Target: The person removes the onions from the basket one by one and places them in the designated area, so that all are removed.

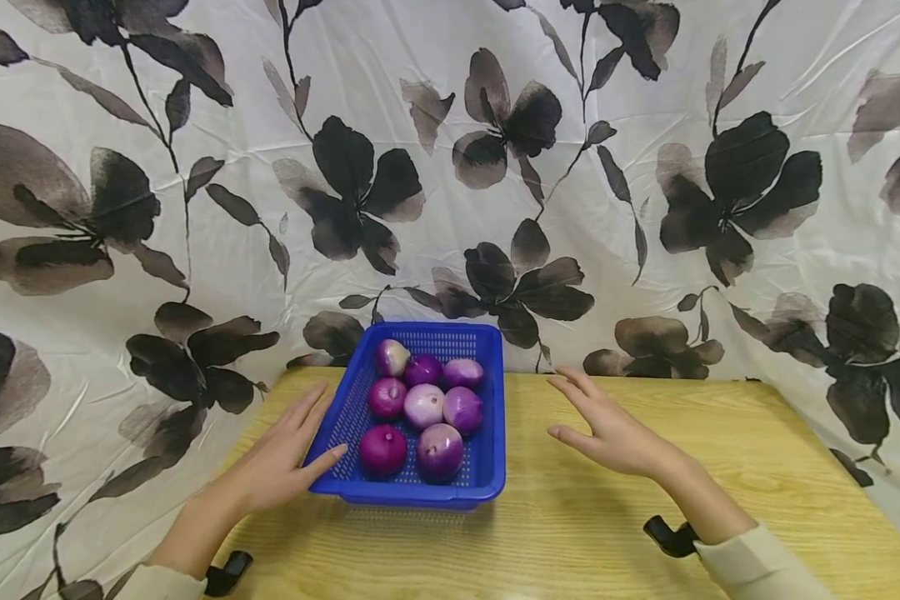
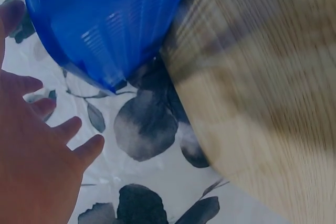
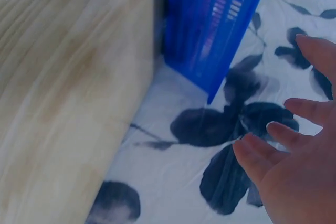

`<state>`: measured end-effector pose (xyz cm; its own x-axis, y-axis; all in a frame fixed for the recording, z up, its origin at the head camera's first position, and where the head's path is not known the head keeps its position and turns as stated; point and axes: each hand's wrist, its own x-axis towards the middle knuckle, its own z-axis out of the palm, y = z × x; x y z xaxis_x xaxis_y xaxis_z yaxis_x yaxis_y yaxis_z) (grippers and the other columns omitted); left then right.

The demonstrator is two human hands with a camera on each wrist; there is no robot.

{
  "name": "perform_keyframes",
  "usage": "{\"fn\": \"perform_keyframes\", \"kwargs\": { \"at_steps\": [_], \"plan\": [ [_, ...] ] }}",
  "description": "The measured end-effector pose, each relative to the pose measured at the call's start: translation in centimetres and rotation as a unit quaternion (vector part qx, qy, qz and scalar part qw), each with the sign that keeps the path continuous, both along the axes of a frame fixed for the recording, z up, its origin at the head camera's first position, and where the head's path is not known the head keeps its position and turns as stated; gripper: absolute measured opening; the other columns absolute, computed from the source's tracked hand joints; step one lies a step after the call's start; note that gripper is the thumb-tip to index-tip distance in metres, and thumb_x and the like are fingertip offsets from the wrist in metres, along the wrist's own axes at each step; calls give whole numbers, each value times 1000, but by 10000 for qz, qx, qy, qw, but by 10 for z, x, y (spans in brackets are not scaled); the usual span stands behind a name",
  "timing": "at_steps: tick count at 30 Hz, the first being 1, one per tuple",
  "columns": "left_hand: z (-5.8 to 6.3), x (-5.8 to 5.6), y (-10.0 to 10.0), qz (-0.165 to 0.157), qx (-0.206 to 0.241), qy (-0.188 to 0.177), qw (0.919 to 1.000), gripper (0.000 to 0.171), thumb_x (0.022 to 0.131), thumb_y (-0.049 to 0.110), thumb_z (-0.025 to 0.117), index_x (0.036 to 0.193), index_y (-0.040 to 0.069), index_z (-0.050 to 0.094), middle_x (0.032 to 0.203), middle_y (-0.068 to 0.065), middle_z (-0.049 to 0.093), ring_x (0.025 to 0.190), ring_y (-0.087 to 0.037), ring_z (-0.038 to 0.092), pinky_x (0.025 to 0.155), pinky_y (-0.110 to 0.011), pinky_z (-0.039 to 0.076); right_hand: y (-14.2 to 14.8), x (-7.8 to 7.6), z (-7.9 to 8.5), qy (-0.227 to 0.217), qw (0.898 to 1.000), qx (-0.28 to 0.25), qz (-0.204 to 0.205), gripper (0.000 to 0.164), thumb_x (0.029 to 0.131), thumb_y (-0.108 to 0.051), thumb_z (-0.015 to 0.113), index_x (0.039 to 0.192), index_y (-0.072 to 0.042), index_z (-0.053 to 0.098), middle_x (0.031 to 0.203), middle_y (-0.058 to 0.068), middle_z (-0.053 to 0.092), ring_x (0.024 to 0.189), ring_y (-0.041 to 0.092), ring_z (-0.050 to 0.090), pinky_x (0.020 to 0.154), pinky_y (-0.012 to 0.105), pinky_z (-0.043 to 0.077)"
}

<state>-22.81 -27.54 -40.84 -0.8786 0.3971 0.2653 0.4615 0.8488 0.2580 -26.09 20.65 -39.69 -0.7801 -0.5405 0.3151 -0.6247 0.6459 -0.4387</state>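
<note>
A blue plastic basket point(image 1: 492, 475) with slotted walls stands on the wooden table, holding several peeled red onions, among them a dark purple onion point(image 1: 382, 450) and a paler onion point(image 1: 423, 406). My left hand point(image 1: 279, 458) is beside the basket's left wall, fingers spread and fairly straight, thumb over the near left rim in the head view. Between this hand and the basket point(image 2: 105, 19) the left wrist view shows a gap. Off to the basket's right, my right hand point(image 1: 607, 429) hovers over the table with fingers extended, holding nothing. The right wrist view has the basket point(image 3: 210, 30) apart from those fingers.
The light wooden table point(image 1: 570, 517) extends to the right and in front of the basket. A white cloth with dark flowers point(image 1: 607, 275) hangs behind and along both sides. Black straps point(image 1: 671, 536) sit at the wrists, below light sleeves.
</note>
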Motion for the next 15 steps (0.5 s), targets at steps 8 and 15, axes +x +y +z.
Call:
{"fn": "perform_keyframes", "kwargs": {
  "at_steps": [8,15],
  "plan": [
    [-7,1,11,-37,371,-263,9990,96,96,60,62,164,7,21,169,-18,16,151,-46,21,113,-71,28,-24,-1,-1,-104,9994,-183,275,67,100,-33,68,156,-7,41,164,18,28,147,43,35,111,64,37],
    [-17,3,16,97,566,-482,9972,107,90,67,65,163,3,20,170,-17,13,152,-45,22,113,-68,31,-43,-3,-1,-102,9982,-177,559,70,96,-25,73,156,-7,41,161,19,33,146,41,37,113,61,37]
  ]
}}
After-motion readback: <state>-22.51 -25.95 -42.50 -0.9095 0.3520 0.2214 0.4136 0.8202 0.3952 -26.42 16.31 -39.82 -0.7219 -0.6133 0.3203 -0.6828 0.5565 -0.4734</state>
